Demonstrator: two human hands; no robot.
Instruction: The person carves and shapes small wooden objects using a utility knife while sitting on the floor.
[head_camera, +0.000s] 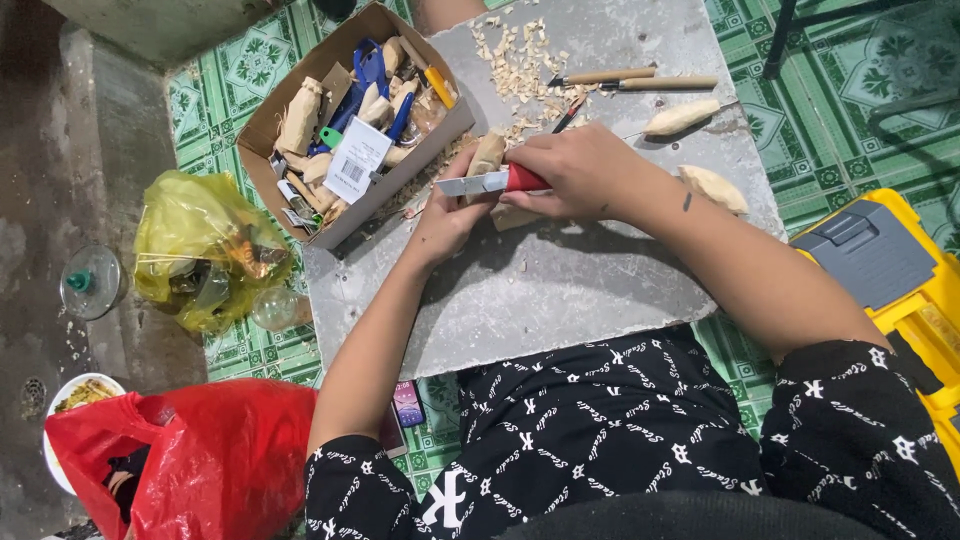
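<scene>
Right hand (575, 170) clamped on red-handled carving knife (492, 182), blade against small wood piece (487, 153) gripped by left hand (447, 220), just right of cardboard box (262, 125); shavings (515, 65) behind.

Looks like a home carving corner on the floor: green patterned tiles (830, 110), a grey slab (560, 290) as bench, wood shavings (515, 65), a cardboard box (350, 125) of tools.

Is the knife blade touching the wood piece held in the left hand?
Touching. The head view shows the knife blade laid against the wood piece in the left hand, with no gap; the right hand holds the red handle.
</scene>
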